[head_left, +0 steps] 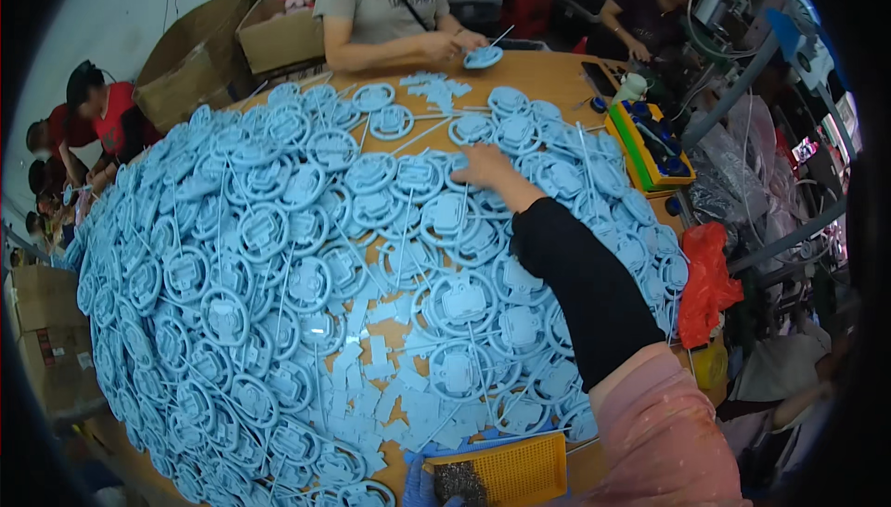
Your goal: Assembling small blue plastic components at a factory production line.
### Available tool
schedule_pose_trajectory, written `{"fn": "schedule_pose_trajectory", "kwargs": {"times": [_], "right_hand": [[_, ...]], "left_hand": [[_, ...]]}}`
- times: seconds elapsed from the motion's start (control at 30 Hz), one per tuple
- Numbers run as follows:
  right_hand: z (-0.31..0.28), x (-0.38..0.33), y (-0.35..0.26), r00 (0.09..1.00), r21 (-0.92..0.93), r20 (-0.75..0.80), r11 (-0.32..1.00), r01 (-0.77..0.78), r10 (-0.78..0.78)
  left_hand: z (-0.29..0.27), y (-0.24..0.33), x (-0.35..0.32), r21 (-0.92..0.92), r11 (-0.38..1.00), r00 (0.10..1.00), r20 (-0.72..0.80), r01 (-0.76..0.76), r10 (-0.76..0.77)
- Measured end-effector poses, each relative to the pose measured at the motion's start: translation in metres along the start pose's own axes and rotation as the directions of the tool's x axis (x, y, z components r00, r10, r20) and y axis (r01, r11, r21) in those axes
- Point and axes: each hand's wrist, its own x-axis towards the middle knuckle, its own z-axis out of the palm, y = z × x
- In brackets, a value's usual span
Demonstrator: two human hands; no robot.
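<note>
My right hand [484,166], bare below a black sleeve, stretches far over a heap of light-blue plastic parts. Its thumb and fingers are apart, over a round blue part [471,129] near the far side of the heap; whether they touch it I cannot tell. Each part looks like a ring with a block-shaped centre, and several have thin rods. At the bottom edge, what looks like my left hand in a blue glove [420,485] is beside a yellow basket [520,467]. Its fingers are mostly cut off by the frame. Small dark pieces [459,482] lie in the basket.
Flat blue pieces [379,359] lie scattered on the wooden table [548,69]. A co-worker [385,11] across the table holds a blue part [483,57]. A yellow tray [670,164] with dark items and a red plastic bag [705,284] are on the right. Cardboard boxes [190,62] stand behind.
</note>
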Motion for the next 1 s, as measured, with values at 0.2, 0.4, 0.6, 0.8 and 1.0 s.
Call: {"fn": "schedule_pose_trajectory", "kwargs": {"times": [0.2, 0.4, 0.6, 0.8, 1.0], "right_hand": [[-0.033, -0.038, -0.002, 0.973, 0.017, -0.228, 1.0, 0.026, -0.021], [-0.031, -0.197, -0.03, 0.963, 0.826, 0.268, 0.504, -0.252, 0.044], [0.053, -0.384, -0.158, 0.797, 0.81, 0.565, 0.327, -0.487, -0.213], [0.069, -0.411, -0.217, 0.71, 0.884, 0.413, 0.439, -0.161, -0.571], [0.091, -0.293, -0.197, 0.822, 0.0, -0.148, 0.831, 0.557, -0.551]], "left_hand": [[0.002, -0.008, -0.009, 0.037, 0.999, 0.997, -0.075, 0.013, -0.011], [-0.013, -0.005, -0.001, 0.039, 0.998, 0.991, -0.122, 0.053, -0.048], [-0.07, 0.05, 0.038, 0.205, 0.978, 0.926, -0.36, -0.038, 0.112], [-0.085, 0.006, 0.021, -0.728, 0.677, 0.826, -0.316, 0.105, -0.467], [-0.105, -0.045, 0.024, -0.98, 0.182, 0.828, -0.166, -0.079, -0.536]]}}
